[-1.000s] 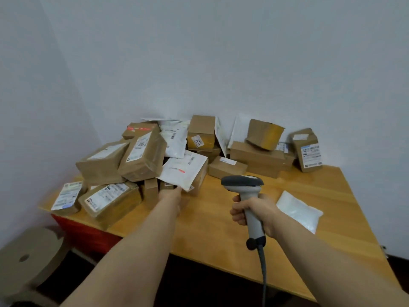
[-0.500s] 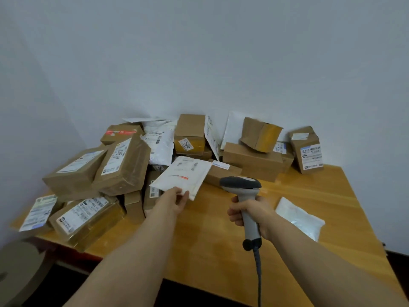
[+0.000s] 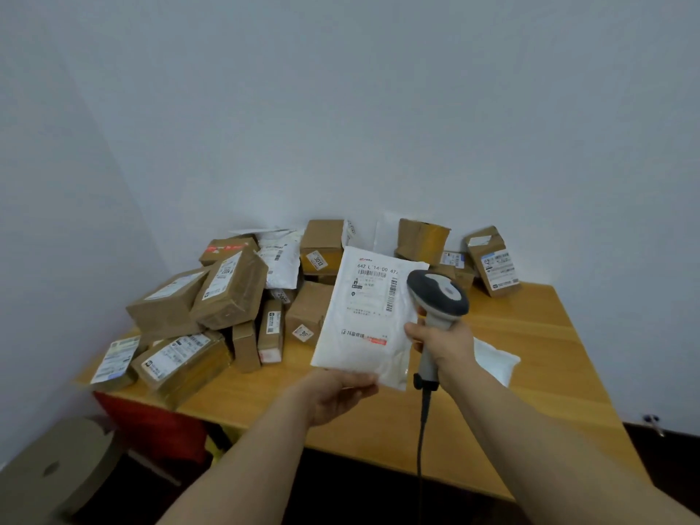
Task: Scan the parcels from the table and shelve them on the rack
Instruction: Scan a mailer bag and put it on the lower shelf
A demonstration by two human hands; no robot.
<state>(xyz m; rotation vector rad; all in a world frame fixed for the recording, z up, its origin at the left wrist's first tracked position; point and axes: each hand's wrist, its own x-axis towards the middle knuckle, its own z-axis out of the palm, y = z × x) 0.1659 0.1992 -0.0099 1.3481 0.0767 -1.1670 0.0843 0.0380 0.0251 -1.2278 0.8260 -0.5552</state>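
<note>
— Wood, pale and yellowish, is what the table (image 3: pixel 530 392) is made of. It is set into a corner of plain white walls (image 3: pixel 378 108).

— What is piled on it?

— Brown cardboard boxes (image 3: pixel 231 289) are heaped over the far-left part, several with white labels, and pale bags are wedged among them. One taped box (image 3: pixel 492 261) is stood apart at the far right.

— Where is the parcel being handled?

— A white mailer bag (image 3: pixel 363 320) is held up above the table's near middle, its label turned toward the camera. Its near edge is pinched by the left hand (image 3: pixel 337 395).

— And the other hand?

— The right hand (image 3: pixel 443 342) is wrapped round the handle of a grey scanner (image 3: pixel 439 297), whose head is raised at the mailer's right edge. A grey cable (image 3: pixel 420 449) is hung from the handle.

— What else is around?

— A flat white pouch (image 3: pixel 496 359) is laid on the table just right of that hand, partly hidden by the wrist. Something red (image 3: pixel 151 422) is seen under the table's left end, and a round cardboard piece (image 3: pixel 57 467) at the near left. Some far boxes are hidden by the mailer.
</note>
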